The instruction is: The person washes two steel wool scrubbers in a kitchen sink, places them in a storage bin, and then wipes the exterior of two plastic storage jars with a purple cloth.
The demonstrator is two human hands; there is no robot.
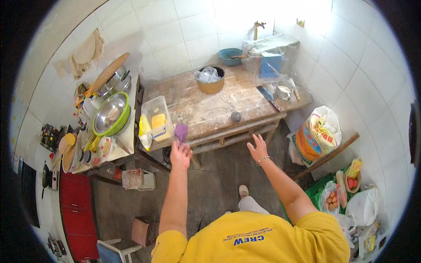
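Observation:
My left hand point(180, 154) is raised in front of the wooden table point(193, 105), palm upward, fingers loosely apart and holding nothing. Just beyond its fingertips a crumpled purple cloth point(181, 132) hangs at the table's front left corner; I cannot tell if they touch. My right hand point(258, 149), with a bracelet on the wrist, hovers before the front edge with fingers spread and nothing in it. Nearest to it on the tabletop lies a small dark round scrubber-like ball point(236, 116). A clear plastic box point(154, 105) with a yellow block point(158, 121) inside stands beside the purple cloth.
A brown pot point(210, 87) with plastic bags, a blue-green basin point(230, 57) and a cleaver point(268, 97) are on the table. A side counter at left bears a green basket point(121, 124) with a metal bowl. Right of the table stands a printed sack point(316, 133) beside a wooden pole point(328, 155).

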